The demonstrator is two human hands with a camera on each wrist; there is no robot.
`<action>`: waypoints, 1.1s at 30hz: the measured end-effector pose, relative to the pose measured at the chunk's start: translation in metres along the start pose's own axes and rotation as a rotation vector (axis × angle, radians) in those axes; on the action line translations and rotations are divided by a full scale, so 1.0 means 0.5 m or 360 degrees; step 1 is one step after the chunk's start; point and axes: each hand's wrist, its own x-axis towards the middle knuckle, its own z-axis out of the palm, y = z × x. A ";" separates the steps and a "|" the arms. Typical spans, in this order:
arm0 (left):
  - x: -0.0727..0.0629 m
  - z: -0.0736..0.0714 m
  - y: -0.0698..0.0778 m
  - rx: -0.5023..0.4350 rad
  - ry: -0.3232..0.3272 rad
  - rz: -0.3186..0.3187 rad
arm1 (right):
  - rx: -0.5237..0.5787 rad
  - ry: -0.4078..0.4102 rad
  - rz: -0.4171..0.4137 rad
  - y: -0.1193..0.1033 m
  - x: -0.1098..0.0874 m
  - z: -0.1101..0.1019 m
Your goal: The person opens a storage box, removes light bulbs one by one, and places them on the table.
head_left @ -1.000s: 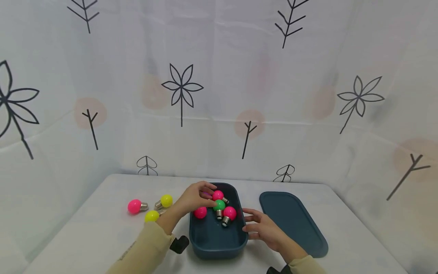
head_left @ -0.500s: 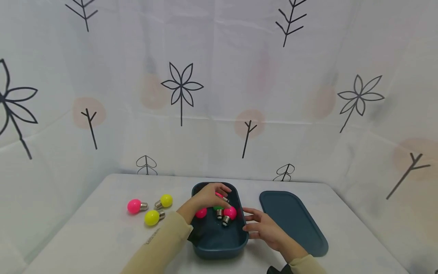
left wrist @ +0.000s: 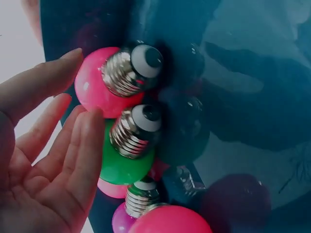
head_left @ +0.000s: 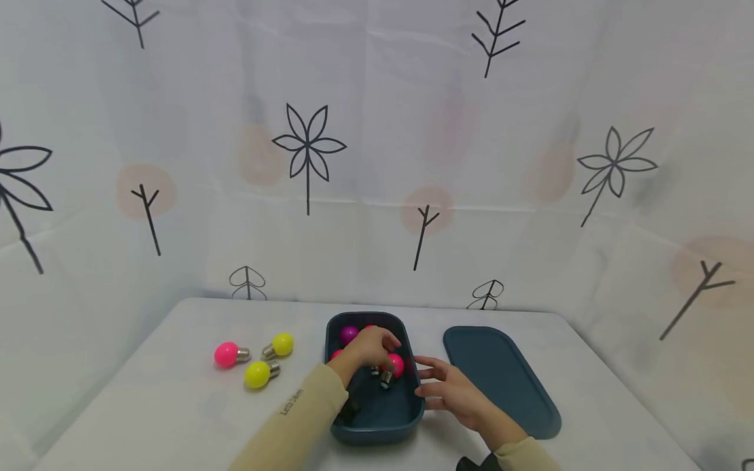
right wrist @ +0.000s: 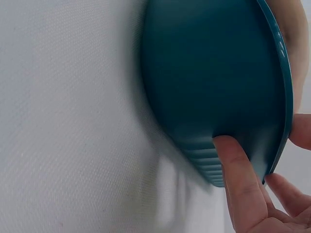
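Observation:
A dark teal container [head_left: 377,434] on the white table holds several bulbs. My left hand [head_left: 370,348] is inside it, fingers loosely bent. In the left wrist view, the thumb lies along the edge of a pink bulb [left wrist: 91,90] and the fingertips are right beside it, near a green bulb [left wrist: 125,167]. A purple bulb [head_left: 349,335] shows at the container's far left. My right hand [head_left: 456,394] rests its extended fingers on the container's right side, fingertips at the outer wall [right wrist: 209,73] and rim in the right wrist view.
A pink bulb [head_left: 226,354] and two yellow bulbs, one farther back [head_left: 283,344] and one nearer [head_left: 256,375], lie on the table to the left. A flat teal lid [head_left: 501,379] lies to the right. A patterned white curtain [head_left: 365,163] hangs behind the table.
My left hand has moved right and slightly nearer inside the container, uncovering the purple bulb and now covering most of the green one. My right hand stays at the wall.

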 end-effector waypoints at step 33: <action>-0.084 -0.061 0.048 0.0001 0.0077 0.0194 | -0.0126 0.0021 0.0099 -0.012 0.000 0.017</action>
